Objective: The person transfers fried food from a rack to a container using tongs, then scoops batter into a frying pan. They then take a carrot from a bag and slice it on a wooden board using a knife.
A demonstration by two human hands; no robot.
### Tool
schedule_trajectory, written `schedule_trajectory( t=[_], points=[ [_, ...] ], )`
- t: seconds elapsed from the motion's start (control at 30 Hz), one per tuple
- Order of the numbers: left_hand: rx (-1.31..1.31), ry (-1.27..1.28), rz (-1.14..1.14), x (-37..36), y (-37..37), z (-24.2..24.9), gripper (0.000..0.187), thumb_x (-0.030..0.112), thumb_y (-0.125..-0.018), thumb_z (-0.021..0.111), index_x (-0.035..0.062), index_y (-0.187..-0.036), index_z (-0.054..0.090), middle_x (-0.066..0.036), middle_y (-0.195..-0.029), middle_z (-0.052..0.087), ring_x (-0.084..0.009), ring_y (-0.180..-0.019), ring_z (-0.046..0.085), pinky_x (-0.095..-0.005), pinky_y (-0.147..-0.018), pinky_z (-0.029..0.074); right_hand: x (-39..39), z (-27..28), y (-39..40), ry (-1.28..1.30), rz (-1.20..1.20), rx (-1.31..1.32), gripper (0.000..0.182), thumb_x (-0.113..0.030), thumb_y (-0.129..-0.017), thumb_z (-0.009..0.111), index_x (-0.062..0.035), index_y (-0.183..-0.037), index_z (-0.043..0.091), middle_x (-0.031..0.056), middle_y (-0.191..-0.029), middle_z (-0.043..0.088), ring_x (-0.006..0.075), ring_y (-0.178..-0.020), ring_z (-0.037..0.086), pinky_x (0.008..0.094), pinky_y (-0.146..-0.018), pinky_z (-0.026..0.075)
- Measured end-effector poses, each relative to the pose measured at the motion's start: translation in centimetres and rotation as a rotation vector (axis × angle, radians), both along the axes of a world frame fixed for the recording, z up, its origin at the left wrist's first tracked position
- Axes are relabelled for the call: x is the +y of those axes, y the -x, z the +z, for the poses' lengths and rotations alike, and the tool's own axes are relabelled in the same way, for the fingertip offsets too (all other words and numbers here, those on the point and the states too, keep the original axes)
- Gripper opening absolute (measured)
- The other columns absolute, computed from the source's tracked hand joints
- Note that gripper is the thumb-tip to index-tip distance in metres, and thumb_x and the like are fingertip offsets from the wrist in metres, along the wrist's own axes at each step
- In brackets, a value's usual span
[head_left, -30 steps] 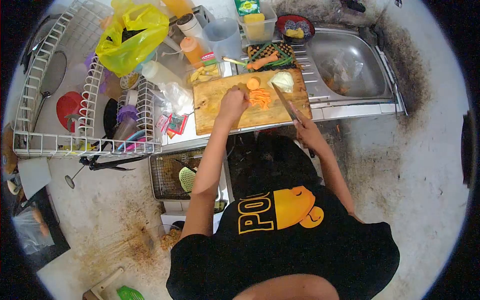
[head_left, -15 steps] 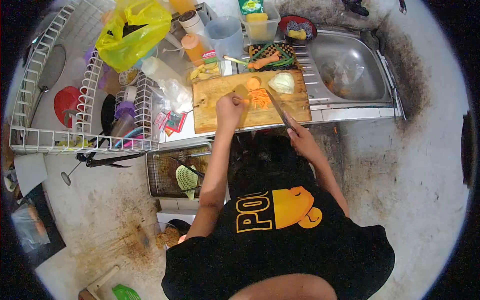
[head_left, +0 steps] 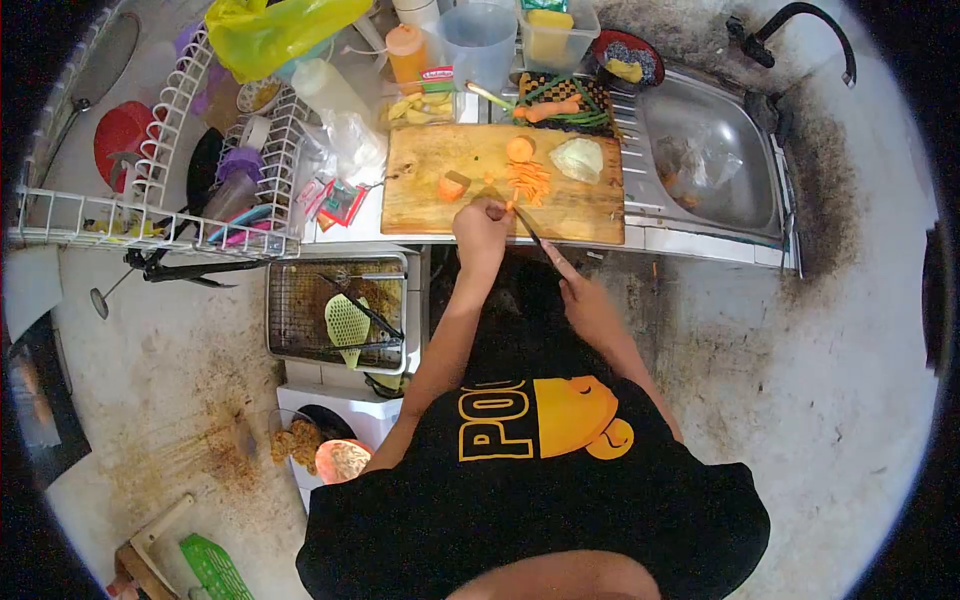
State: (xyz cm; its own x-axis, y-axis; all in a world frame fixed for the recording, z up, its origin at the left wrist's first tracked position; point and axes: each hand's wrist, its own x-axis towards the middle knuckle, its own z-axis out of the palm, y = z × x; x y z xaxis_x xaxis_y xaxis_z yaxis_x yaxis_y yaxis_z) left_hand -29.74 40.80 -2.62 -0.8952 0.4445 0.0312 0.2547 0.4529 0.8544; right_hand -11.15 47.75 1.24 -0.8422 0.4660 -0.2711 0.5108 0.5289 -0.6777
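My right hand [head_left: 588, 300] is closed round the handle of a knife [head_left: 531, 232], whose blade reaches over the front edge of a wooden cutting board [head_left: 420, 208]. The fingers of my left hand [head_left: 480, 232] pinch a small piece of carrot [head_left: 510, 205] against the board, right beside the knife tip. Just beyond lies a pile of carrot strips [head_left: 529, 181], with a round carrot piece [head_left: 520, 149] behind it. Another carrot chunk [head_left: 453, 186] rests left of my fingers. A pale cabbage wedge [head_left: 577, 159] sits at the board's back right.
Right of the board is a metal sink [head_left: 715, 150] with a black faucet [head_left: 800, 12]. Behind stand a black basket [head_left: 567, 88] of vegetables, a clear pitcher [head_left: 480, 50] and an orange bottle [head_left: 406, 60]. A white dish rack [head_left: 160, 235] borders the left; red packets [head_left: 342, 204] lie beside the board.
My left hand has moved right, close to the knife. The blade has come down toward the board's front edge. A carrot chunk now shows at the left, and the view has shifted.
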Motion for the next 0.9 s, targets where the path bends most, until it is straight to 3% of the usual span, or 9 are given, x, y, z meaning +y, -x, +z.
schedule_trajectory(
  t=[0.13,0.37,0.63,0.77,0.83,0.9],
  points=[
    [0.036,0.037,0.005,0.0,-0.1,0.5,0.015,0.008,-0.070,0.075,-0.0022,-0.079,0.068,-0.017,-0.069,0.066,-0.0303,-0.066,0.066,-0.0363,-0.061,0.051,1.6,1.6,0.2,-0.116,0.033,-0.020,0.062,-0.007,-0.093,0.042,-0.0379,-0.145,0.027,0.0263,-0.078,0.063,0.0435,-0.071,0.062,0.0528,-0.067,0.050],
    [0.031,0.118,-0.033,0.4,1.1,0.8,0.013,0.011,-0.070,0.074,-0.0015,-0.071,0.068,-0.018,-0.068,0.065,-0.0330,-0.067,0.066,-0.0398,-0.062,0.051,2.4,1.9,2.1,-0.264,0.178,-0.285,0.062,-0.011,-0.094,0.044,-0.0396,-0.146,0.023,0.0246,-0.078,0.064,0.0420,-0.072,0.064,0.0525,-0.065,0.051],
    [0.045,0.047,-0.022,0.3,1.4,-0.9,0.008,0.007,-0.067,0.071,0.0015,-0.073,0.071,-0.016,-0.065,0.065,-0.0298,-0.061,0.065,-0.0363,-0.060,0.051,2.7,-0.8,3.5,-0.261,0.128,-0.017,0.055,-0.017,-0.097,0.042,-0.0401,-0.144,0.028,0.0254,-0.073,0.062,0.0447,-0.070,0.061,0.0530,-0.065,0.049],
    [0.096,0.058,-0.054,0.1,1.2,-0.2,0.009,0.006,-0.065,0.070,0.0009,-0.072,0.071,-0.017,-0.065,0.065,-0.0310,-0.060,0.064,-0.0364,-0.059,0.051,2.0,0.1,3.6,-0.261,0.157,-0.143,0.055,-0.015,-0.096,0.042,-0.0389,-0.144,0.028,0.0252,-0.074,0.061,0.0448,-0.070,0.060,0.0532,-0.067,0.048],
    [0.073,0.088,-0.049,0.2,1.2,0.2,0.009,0.006,-0.065,0.071,0.0009,-0.072,0.071,-0.017,-0.066,0.065,-0.0313,-0.061,0.064,-0.0368,-0.060,0.051,1.9,-0.8,4.0,-0.378,0.165,0.007,0.052,-0.014,-0.096,0.042,-0.0353,-0.143,0.034,0.0258,-0.070,0.062,0.0420,-0.066,0.063,0.0518,-0.061,0.050],
    [0.055,0.115,-0.052,0.1,1.2,0.3,0.008,0.007,-0.065,0.071,0.0009,-0.071,0.071,-0.018,-0.066,0.064,-0.0315,-0.061,0.064,-0.0372,-0.060,0.051,2.2,-0.9,4.8,-0.353,0.166,0.035,0.051,-0.014,-0.096,0.042,-0.0337,-0.143,0.034,0.0264,-0.073,0.062,0.0426,-0.069,0.063,0.0515,-0.063,0.050]
  ],
)
